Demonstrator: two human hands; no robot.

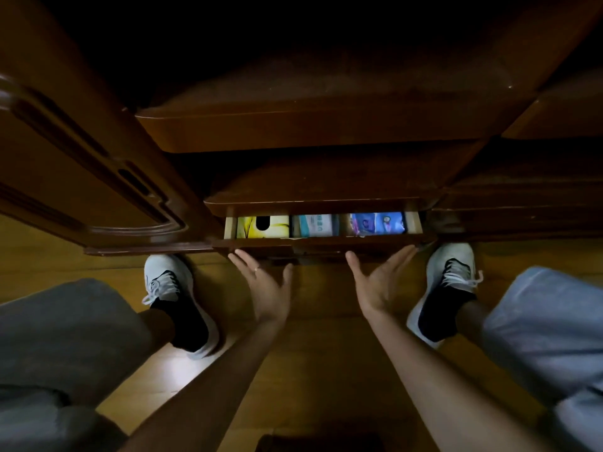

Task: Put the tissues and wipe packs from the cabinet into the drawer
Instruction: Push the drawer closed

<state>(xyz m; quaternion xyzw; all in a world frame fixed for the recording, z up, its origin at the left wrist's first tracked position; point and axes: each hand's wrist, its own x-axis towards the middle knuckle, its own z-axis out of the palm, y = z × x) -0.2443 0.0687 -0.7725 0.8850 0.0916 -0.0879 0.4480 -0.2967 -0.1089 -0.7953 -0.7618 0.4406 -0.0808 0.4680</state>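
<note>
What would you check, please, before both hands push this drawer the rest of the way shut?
1. Packs lie below the drawer rim: the yellow tissue box, white wipe pack and blue pack sit side by side inside; their height against the rim: cannot tell.
2. Left hand holds nothing, fingers straight at the drawer front: ok.
3. Right hand holds nothing, fingers straight at the front: ok.
4. No fingers inside the gap: ok.
5. Shoes clear of the drawer's path: ok.
6. Cabinet door is open at the left; whether more packs remain inside: cannot tell.
</note>
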